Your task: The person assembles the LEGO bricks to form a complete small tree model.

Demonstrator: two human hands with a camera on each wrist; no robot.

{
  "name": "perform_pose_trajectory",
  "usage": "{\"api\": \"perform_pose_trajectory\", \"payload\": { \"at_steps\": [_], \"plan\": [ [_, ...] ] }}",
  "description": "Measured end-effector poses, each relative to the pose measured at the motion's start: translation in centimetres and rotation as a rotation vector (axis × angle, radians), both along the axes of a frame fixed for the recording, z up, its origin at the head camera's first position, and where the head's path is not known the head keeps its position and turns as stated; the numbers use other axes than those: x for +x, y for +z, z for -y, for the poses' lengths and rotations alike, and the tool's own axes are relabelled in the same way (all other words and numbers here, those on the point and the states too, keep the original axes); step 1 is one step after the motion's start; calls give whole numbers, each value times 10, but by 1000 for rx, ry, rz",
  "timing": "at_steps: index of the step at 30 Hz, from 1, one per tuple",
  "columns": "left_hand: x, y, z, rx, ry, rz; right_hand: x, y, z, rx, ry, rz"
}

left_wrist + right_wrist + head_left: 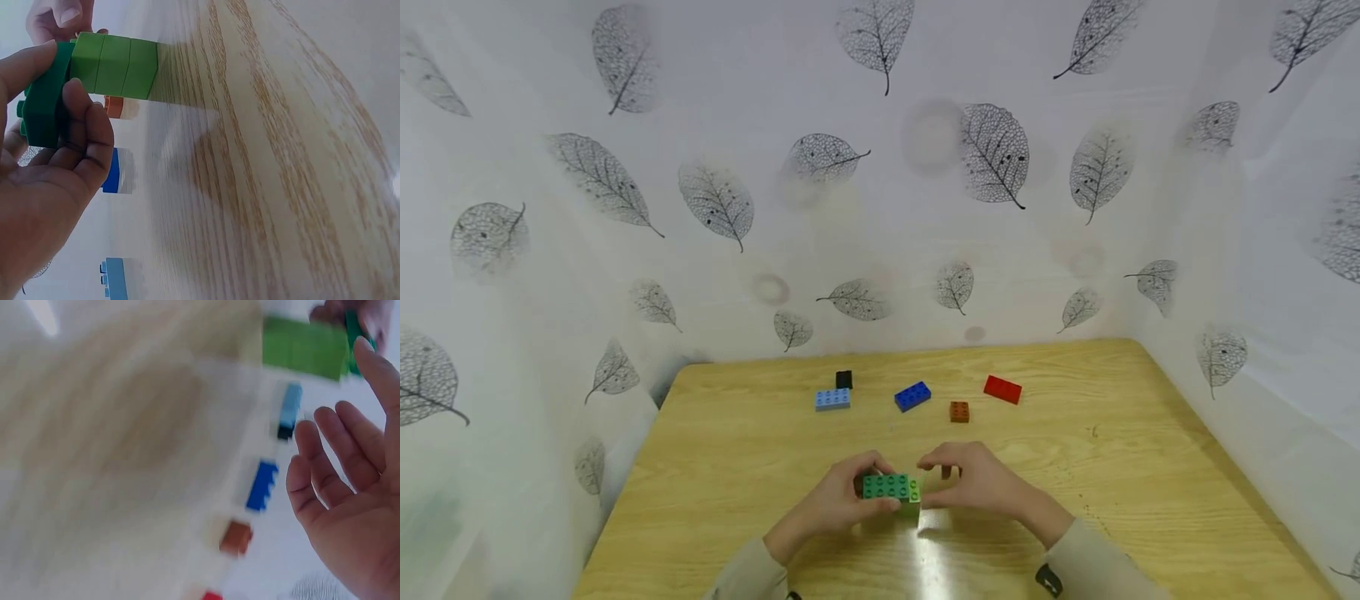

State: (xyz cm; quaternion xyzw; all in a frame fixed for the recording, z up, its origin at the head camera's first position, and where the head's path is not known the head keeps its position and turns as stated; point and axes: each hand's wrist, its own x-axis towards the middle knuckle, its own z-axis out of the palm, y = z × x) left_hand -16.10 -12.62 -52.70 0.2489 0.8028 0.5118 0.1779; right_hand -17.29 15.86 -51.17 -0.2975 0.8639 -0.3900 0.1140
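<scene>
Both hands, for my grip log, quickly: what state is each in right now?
Left hand: closed, holding the dark green brick.
Right hand: open, holding nothing, near the light green stack.

Beige sleeves [1097, 568], a small dark patch [1048, 580] near the right cuff [1063, 540]

A light green stack [303, 349], light blue brick [290, 403] and black piece [285, 432] appear above the blue brick [260, 485], a brown brick [235, 537] and red brick [212, 596] below it, the right hand [359, 512], palm showing, to its right.
</scene>
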Motion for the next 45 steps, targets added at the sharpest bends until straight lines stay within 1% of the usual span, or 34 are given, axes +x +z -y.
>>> {"api": "perform_pose_trajectory", "payload": {
  "at_steps": [2,5,9,11,13,16,20,22,26,33,36,41,45],
  "plan": [
    [0,0,0,-6,5,3,-6,5,-11,12,-40,-25],
    [0,0,1,-7,6,7,-15,10,-29,24,-129,-87],
    [0,1,2,4,-2,9,-30,12,-50,21,-249,-204],
    [0,1,2,8,-5,10,-38,12,-59,8,-304,-235],
    [0,2,2,11,-7,13,-45,12,-67,14,-353,-254],
    [0,3,1,13,-9,13,-57,13,-78,28,-430,-246],
    [-1,4,1,11,-14,11,-72,13,-89,62,-496,-239],
    [-1,4,1,9,-15,11,-78,12,-94,72,-509,-233],
    [-2,3,2,1,-13,15,-87,4,-102,83,-532,-193],
    [-2,2,1,7,-22,46,-97,-10,-110,79,-569,-100],
    [-3,1,1,16,-24,53,-100,-16,-113,78,-579,-64],
    [-3,0,1,20,-24,62,-102,-25,-116,64,-571,-2],
    [-3,1,1,24,-25,65,-104,-31,-118,63,-564,6]
  ]
}}
